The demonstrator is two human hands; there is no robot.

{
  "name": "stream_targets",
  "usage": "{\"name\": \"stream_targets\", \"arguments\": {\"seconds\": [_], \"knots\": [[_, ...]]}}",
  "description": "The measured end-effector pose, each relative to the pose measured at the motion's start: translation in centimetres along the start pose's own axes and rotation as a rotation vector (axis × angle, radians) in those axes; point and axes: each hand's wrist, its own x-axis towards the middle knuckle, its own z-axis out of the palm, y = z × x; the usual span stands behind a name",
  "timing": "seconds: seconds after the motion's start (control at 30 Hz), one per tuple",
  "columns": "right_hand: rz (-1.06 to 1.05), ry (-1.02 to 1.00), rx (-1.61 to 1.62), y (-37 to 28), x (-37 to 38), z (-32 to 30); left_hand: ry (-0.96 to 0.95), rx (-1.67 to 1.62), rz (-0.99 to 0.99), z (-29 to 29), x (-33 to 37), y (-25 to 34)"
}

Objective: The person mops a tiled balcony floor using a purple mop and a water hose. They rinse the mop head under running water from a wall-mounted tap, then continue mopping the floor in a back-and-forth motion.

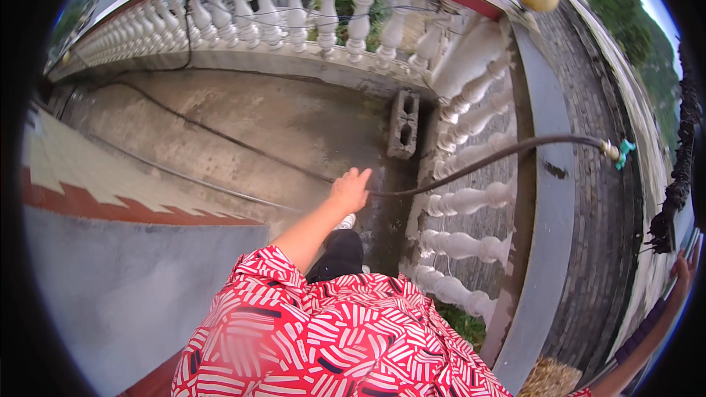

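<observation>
My left hand (349, 190) is closed on a dark hose (471, 176) in front of my body. To the right, the hose crosses a grey rail (548, 198) and ends in a brass fitting with a teal tap-like piece (624, 154). To the left, it runs back across the wet concrete floor. At the far right rim my right hand (684, 272) is raised, its fingers bent; what they hold is unclear. Beside it are a thin pale pole (694, 239) and a dark, shaggy, long thing (673, 198) that I cannot name.
A hollow concrete block (404, 123) stands by the corner of the white balusters (327, 15). A second, thinner hose or pipe (191, 178) lies along the left. A tiled wall (140, 257) bounds the near left. Beyond the right rail lies a grey tiled roof (596, 250).
</observation>
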Motion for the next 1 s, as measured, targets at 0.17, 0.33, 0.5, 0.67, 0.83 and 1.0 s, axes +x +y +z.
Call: {"name": "stream_targets", "arguments": {"seconds": [0.17,0.33,0.5,0.67,0.83,1.0], "knots": [[-0.217,-0.228,0.015,-8.3,0.5,16.3,-0.087,0.065,-0.49,2.0,-4.2,-15.2],[-0.177,-0.542,0.14,-14.9,-1.3,34.6,0.002,0.077,-0.671,-0.6,-9.4,-24.7],[-0.217,-0.857,-0.02,-18.4,-3.8,52.1,-0.178,-0.057,-0.765,-3.9,-11.4,-28.3],[-0.323,-0.957,-0.115,-19.6,-6.7,67.3,-0.056,-0.198,-0.822,-8.6,-11.6,-31.3],[-0.43,-1.058,-0.26,-23.9,-9.1,79.6,0.069,-0.346,-0.925,-10.1,-11.4,-32.3],[-0.59,-1.102,-0.422,-24.0,-8.2,91.6,0.246,-0.517,-1.038,-11.9,-10.0,-34.4]]}}
